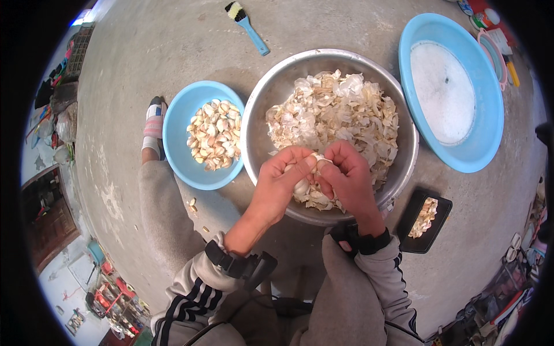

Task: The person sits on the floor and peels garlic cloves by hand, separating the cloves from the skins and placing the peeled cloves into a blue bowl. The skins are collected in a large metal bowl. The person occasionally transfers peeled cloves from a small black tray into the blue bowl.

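My left hand [279,177] and my right hand [349,176] meet over the near part of a wide stainless steel basin [255,129]. Between their fingertips is a piece of garlic [319,158], gripped from both sides. More whitish garlic [301,187] shows under my left thumb, against the palm; whether it is one bulb or separate cloves is hard to tell. Below the hands, a heap of dry papery garlic skins [333,114] fills much of the basin. Left of it, a light blue plastic bowl [175,129] holds many separated garlic cloves [216,132].
On the right stands a large light blue plastic tub [493,125] with a whitish bottom. A black tray [426,245] of garlic pieces [424,218] lies near my right forearm. A blue-handled brush [253,36] rests beyond the basin. Loose cloves [193,205] lie on the concrete floor [117,173].
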A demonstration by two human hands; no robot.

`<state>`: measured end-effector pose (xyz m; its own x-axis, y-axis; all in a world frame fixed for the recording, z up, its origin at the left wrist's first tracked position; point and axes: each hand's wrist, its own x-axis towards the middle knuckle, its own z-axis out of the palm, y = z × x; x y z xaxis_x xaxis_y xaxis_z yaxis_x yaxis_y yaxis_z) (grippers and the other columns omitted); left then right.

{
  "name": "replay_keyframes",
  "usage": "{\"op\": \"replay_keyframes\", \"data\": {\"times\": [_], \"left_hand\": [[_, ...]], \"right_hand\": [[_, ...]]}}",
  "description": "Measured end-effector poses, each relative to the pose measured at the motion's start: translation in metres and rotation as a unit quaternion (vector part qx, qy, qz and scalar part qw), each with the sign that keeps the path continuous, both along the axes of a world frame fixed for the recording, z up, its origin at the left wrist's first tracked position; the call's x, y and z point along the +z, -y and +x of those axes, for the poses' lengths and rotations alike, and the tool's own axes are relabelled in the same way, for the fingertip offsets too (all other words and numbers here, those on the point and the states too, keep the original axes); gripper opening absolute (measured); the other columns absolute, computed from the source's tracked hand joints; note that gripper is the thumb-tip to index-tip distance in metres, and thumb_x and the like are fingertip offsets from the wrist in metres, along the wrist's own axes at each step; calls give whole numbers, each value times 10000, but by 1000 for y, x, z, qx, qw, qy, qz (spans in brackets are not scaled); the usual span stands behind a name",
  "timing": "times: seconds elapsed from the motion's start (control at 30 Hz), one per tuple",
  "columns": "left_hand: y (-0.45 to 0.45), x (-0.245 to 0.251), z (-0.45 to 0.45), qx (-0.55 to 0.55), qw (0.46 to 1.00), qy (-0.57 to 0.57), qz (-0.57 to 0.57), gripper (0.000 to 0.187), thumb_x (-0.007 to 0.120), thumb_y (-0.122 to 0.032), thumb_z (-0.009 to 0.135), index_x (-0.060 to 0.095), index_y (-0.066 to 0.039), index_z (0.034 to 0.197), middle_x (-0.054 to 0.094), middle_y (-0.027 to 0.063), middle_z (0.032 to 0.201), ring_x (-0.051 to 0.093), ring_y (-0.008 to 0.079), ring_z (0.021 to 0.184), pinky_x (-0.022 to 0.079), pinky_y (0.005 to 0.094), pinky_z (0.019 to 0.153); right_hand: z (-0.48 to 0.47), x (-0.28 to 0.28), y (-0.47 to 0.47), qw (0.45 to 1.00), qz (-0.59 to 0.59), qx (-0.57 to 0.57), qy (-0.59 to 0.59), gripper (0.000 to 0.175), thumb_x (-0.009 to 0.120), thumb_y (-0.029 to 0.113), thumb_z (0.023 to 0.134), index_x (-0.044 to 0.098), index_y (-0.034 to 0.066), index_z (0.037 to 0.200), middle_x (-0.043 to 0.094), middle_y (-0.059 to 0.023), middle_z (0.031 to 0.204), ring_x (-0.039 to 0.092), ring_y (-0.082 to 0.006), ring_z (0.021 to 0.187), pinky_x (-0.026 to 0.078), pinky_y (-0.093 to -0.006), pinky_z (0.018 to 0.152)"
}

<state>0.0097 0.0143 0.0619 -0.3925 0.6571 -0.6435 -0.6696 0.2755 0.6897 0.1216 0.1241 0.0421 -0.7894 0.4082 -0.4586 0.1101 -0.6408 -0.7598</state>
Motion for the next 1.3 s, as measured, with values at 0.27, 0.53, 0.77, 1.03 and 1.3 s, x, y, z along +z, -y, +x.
{"op": "replay_keyframes", "data": {"times": [0.27, 0.53, 0.77, 1.03, 1.3], "left_hand": [[2, 0, -5, -92, 993, -65, 31, 215, 600, -102, 928, 581, -15, 1123, 635, 16, 908, 580, 73, 780, 444, 202, 667], [0, 1, -8, -70, 980, -187, -20, 228, 630, -103, 909, 637, -18, 1121, 605, -30, 835, 526, 40, 756, 435, 194, 672], [-1, 5, -10, -68, 976, -206, -33, 257, 617, -83, 908, 642, -43, 1161, 616, -19, 806, 532, 39, 759, 436, 192, 675], [-2, 7, -10, -115, 982, -150, 4, 350, 566, -90, 921, 519, -14, 1259, 613, 16, 829, 587, 97, 763, 484, 214, 689], [-5, 8, -20, 48, 982, 150, 101, 353, 456, -128, 980, 398, 32, 1289, 554, 152, 1161, 557, 204, 1118, 492, 349, 959]], "right_hand": [[0, -1, -2, 1000, 4, 3, -9, 82, 550, 54, 918, 544, 18, 845, 544, -12, 672, 462, -37, 507, 351, -190, 435], [3, -2, -4, 999, -5, 25, -27, 187, 448, 88, 970, 601, -8, 1020, 526, -15, 678, 423, -57, 484, 332, -199, 431], [1, -2, -10, 995, -42, -89, 32, 188, 463, 130, 969, 596, 10, 1027, 545, -17, 701, 460, -60, 552, 363, -200, 475], [-11, 2, -2, 995, 4, 7, 97, 181, 570, 193, 934, 616, 17, 923, 579, -8, 717, 446, -33, 525, 353, -191, 443], [-3, 4, -8, 997, 16, -56, 52, 122, 591, 113, 914, 627, 7, 964, 598, -15, 726, 404, -16, 470, 306, -172, 407]]}}
